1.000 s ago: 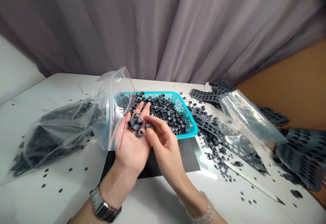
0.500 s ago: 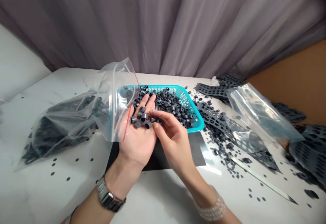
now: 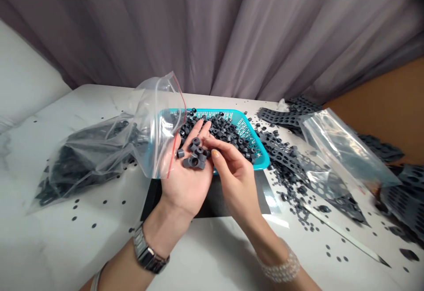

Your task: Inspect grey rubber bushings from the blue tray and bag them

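My left hand point(image 3: 185, 185) is palm up with fingers stretched out over a turquoise basket point(image 3: 261, 160), holding a small heap of dark grey rings point(image 3: 194, 161) on the palm. My right hand point(image 3: 236, 174) is bent in a pinch at the heap's right edge. Its thumb and forefinger are at one small ring point(image 3: 207, 153). A clear zip bag point(image 3: 142, 149) with a red line along its mouth lies on the left, full of dark pieces. The bag's open mouth covers my left thumb and the palm's edge. Many similar rings point(image 3: 228, 132) fill the basket.
Right of the basket lie punched dark sheets point(image 3: 285, 154), small loose discs point(image 3: 306, 216) and a flat clear bag point(image 3: 347, 149). A pale pencil-like stick point(image 3: 351, 240) points toward the front right. A black sheet point(image 3: 218, 200) is under the basket. A grey curtain point(image 3: 185, 30) hangs behind.
The rings in my left palm have shifted and lie closer together. My right fingertips stay at the heap's edge. The whole view has moved slightly.
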The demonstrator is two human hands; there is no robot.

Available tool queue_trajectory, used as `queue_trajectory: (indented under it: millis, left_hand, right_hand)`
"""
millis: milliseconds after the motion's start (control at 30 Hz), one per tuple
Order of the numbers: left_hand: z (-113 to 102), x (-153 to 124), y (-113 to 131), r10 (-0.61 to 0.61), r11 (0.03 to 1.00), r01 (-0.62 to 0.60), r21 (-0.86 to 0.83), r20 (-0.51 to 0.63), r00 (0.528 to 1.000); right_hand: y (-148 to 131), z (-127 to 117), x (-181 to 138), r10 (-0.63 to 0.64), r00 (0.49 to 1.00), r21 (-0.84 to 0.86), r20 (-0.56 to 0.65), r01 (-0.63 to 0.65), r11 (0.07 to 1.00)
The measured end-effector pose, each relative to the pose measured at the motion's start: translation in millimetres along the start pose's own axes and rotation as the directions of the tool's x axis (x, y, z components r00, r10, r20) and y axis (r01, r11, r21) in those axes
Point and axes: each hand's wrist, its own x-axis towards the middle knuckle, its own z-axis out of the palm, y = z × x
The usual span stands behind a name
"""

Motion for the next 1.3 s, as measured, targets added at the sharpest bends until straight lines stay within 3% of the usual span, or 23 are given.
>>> queue_trajectory:
  millis: [133, 267, 433, 633, 1000, 1200, 1300]
  left_hand:
    - [4.3, -6.6, -4.4, -0.155, 0.985, 0.156, -0.075, 0.01, 0.988]
    - [2.8, -8.0, -9.7, -0.234, 0.966, 0.231, -0.113, -0.016, 0.972]
    - [-1.3, -6.2, -7.1, -0.248, 0.964, 0.249, -0.089, 0.029, 0.968]
    - [-4.1, -5.6, -2.7, -0.23, 0.972, 0.229, -0.046, -0.012, 0.973]
    - [-1.4, -5.3, -6.5, -0.219, 0.973, 0.213, -0.091, -0.067, 0.973]
    - [-3.2, -6.0, -9.4, -0.223, 0.963, 0.236, -0.131, 0.102, 0.969]
    - [-1.9, -5.8, -10.1, -0.231, 0.959, 0.242, -0.144, 0.088, 0.969]
  right_hand:
    - [-1.8, -2.2, 0.0, -0.1, 0.995, -0.107, 0.004, 0.1, 0.989]
    - [-4.2, -12.1, 4.7, -0.136, 0.988, -0.241, 0.075, 0.151, 0.959]
    - [-11.9, -25.2, 7.6, -0.175, 0.957, -0.307, 0.232, 0.243, 0.92]
    - [-21.1, -28.0, 9.0, -0.239, 0.882, -0.488, 0.406, 0.431, 0.759]
    - [-11.4, -30.5, 12.3, -0.258, 0.949, -0.406, 0.184, 0.312, 0.859]
    - [-10.7, -31.8, 13.8, -0.324, 0.946, -0.348, -0.01, 0.301, 0.888]
    - [-10.4, -34.8, 15.3, -0.3, 0.954, -0.333, -0.033, 0.272, 0.903]
